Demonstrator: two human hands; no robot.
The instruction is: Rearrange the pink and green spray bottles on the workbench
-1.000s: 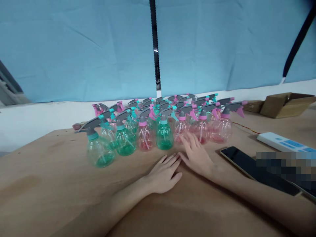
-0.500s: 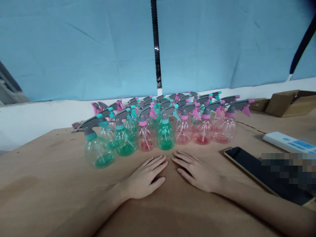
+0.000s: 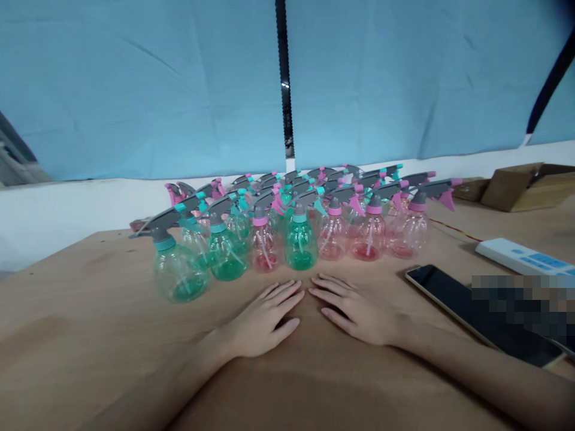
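Observation:
Both of my hands lie flat on the wooden table (image 3: pixel 112 311), palms down, holding nothing. My left hand (image 3: pixel 265 317) has its fingers stretched toward the middle, just in front of a green spray bottle (image 3: pixel 301 245). Across a small gap, my right hand (image 3: pixel 357 308) rests with its fingers spread, nearest to a pink spray bottle (image 3: pixel 333 239). Several upright spray bottles with grey heads and pink or teal triggers stand grouped behind my hands. The leftmost front one is a clear green bottle (image 3: pixel 179 272). Neither hand touches a bottle.
A black phone (image 3: pixel 480 314) lies beside my right forearm. Behind it are a white power strip (image 3: pixel 525 257) and a thin cable. An open cardboard box (image 3: pixel 512 188) sits at the back right. Blue cloth (image 3: pixel 179 90) hangs behind the table.
My right hand has shifted very slightly to the left. The whole view has moved a little. The bottles stand in the same arrangement.

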